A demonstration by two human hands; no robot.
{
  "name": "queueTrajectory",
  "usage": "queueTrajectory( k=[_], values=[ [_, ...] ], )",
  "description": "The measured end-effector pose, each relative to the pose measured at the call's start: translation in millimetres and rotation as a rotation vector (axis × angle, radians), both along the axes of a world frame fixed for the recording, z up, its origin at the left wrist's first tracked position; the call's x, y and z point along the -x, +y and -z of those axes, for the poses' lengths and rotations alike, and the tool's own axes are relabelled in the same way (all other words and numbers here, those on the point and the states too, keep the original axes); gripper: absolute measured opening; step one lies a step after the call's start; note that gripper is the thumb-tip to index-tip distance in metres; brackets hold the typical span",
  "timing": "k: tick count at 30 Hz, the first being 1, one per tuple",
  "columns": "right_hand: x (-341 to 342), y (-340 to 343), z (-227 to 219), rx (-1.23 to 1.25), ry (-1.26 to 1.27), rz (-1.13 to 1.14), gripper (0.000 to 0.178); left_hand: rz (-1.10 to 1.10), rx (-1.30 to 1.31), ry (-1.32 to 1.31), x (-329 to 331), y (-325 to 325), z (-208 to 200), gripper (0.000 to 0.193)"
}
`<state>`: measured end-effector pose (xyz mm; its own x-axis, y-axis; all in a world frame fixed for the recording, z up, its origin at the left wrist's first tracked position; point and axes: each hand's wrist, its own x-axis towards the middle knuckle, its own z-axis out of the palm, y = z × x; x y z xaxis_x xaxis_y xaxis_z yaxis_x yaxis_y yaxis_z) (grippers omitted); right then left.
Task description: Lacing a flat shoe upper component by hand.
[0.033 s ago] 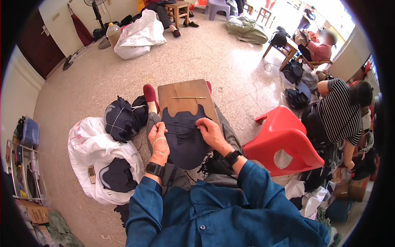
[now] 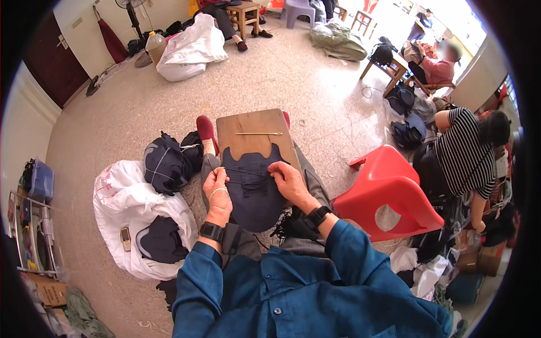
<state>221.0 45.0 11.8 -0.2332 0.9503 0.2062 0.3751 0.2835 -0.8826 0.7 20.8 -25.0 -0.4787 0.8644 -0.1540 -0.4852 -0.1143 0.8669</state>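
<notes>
Fingertips of the left hand (image 2: 217, 188) and of the right hand (image 2: 289, 181) are, in the head view, pinched together on a dark cord (image 2: 246, 172) stretched across a navy shaped piece (image 2: 256, 208), which lies over the near part of a wooden board (image 2: 248, 123) between the knees. That piece should handle as light, flat and pliable, probably not slippery; its broad lower end looks the best hold, clear of the cord.

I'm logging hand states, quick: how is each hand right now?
Left hand: closed, pinching a dark cord.
Right hand: closed in a pinch at the dark cloth; whether it holds cord or cloth cannot be told.
</notes>
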Motion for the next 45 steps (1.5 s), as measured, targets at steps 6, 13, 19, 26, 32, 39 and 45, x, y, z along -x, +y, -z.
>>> queueTrajectory(
  k=[6, 13, 19, 26, 32, 39, 45],
  values=[
    [3.6, 3.1, -3.6, -0.084, -0.075, -0.014, 0.014, 0.092, 0.068, 0.311, -4.5, -2.0, -12.5, 0.009],
    [34.2, -3.5, -30.8, -0.219, -0.07, -0.059, 0.02, 0.223, -0.02, 0.638, 1.0, -10.3, -34.1, 0.008],
    [45.5, -0.7, -28.0, -0.252, -0.167, -0.166, 0.011, 0.294, -0.089, 0.686, -10.9, -13.6, -50.0, 0.01],
    [18.8, -14.6, -25.4, -0.202, -0.039, -0.137, 0.008, 0.228, -0.07, 0.725, 2.1, -8.3, -54.7, 0.022],
    [1.8, -29.0, -7.3, -0.103, -0.031, -0.138, 0.01, 0.258, -0.006, 0.592, 16.2, 2.6, -71.1, 0.024],
    [2.5, -31.0, -4.8, 0.046, 0.067, -0.127, 0.01, 0.219, 0.022, 1.015, 20.2, 3.5, -67.3, 0.03],
    [0.8, -32.1, -9.0, 0.153, 0.157, -0.107, 0.01, 0.355, -0.05, 1.736, 21.5, -9.5, -52.2, 0.016]
  ],
)
